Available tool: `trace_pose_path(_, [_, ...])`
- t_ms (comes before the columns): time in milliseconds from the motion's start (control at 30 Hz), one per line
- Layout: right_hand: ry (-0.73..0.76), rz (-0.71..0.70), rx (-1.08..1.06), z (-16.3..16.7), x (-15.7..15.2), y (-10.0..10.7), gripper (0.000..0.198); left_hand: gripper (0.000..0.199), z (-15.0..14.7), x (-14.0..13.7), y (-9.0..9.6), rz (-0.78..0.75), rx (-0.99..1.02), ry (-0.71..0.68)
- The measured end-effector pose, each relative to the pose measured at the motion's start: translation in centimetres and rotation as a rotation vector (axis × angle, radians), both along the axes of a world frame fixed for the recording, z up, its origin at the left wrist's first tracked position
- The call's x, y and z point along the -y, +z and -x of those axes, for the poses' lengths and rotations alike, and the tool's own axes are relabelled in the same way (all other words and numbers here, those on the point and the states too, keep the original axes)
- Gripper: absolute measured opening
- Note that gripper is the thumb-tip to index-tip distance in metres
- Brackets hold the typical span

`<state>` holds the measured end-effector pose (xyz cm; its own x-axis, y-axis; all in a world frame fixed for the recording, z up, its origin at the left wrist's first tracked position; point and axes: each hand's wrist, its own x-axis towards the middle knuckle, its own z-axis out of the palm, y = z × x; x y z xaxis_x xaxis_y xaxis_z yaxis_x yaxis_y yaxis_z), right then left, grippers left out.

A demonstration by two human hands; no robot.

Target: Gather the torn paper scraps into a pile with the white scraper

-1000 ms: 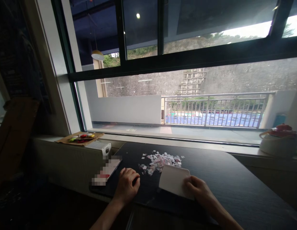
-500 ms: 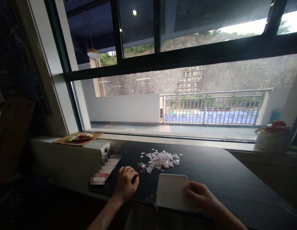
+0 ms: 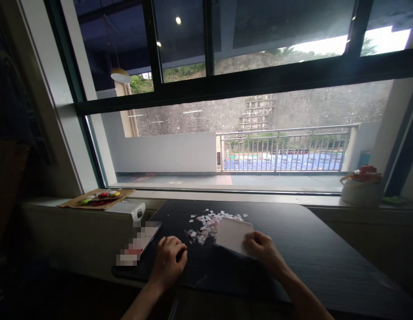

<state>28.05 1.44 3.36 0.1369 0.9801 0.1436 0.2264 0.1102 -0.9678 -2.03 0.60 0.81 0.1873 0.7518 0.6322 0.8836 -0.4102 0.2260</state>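
A heap of small white and pinkish paper pieces point(image 3: 206, 223) lies on the black tabletop point(image 3: 313, 249). My right hand point(image 3: 259, 246) grips the right edge of a thin white rectangular board point(image 3: 232, 233) with rounded corners. The board is tilted over the near right part of the heap and hides some pieces; whether it touches them I cannot tell. Left of the board, my left hand point(image 3: 169, 257) rests near the table's left side. Its fingers are loosely curled, thumb close to them, and nothing shows inside.
A partly blurred phone-like slab point(image 3: 148, 240) lies at the table's left edge. Behind it are a white slotted box point(image 3: 128, 209) and a brown sheet point(image 3: 73, 199) with coloured objects. A white bucket point(image 3: 361, 191) stands on the right windowsill.
My right hand has lifted the white board from the table's near edge and moved it forward over the heap. The left hand keeps its curl; the whole view has shifted slightly.
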Motion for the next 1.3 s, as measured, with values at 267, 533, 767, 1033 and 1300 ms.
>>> trace_pose_path(267, [0.058,-0.115,0.019,0.9,-0.9,0.4,0.030,0.012,-0.1,0.1,0.1,-0.012,-0.003,-0.003])
trace_pose_path(533, [0.068,-0.089,-0.021,0.0,0.5,0.5,0.029,0.012,-0.1,0.2,0.2,-0.013,-0.002,-0.006])
trace_pose_path(767, [0.054,0.027,0.022,-0.6,0.9,1.0,0.025,0.012,0.0,0.3,0.4,-0.015,-0.004,0.003])
trace_pose_path(1033, [-0.031,0.017,0.055,-1.7,0.9,1.1,0.031,0.013,0.0,0.2,0.2,0.002,-0.005,0.005])
trace_pose_path(1300, [0.003,0.066,-0.014,-2.3,1.0,1.2,0.032,0.019,-1.6,0.2,1.5,0.016,-0.014,-0.044])
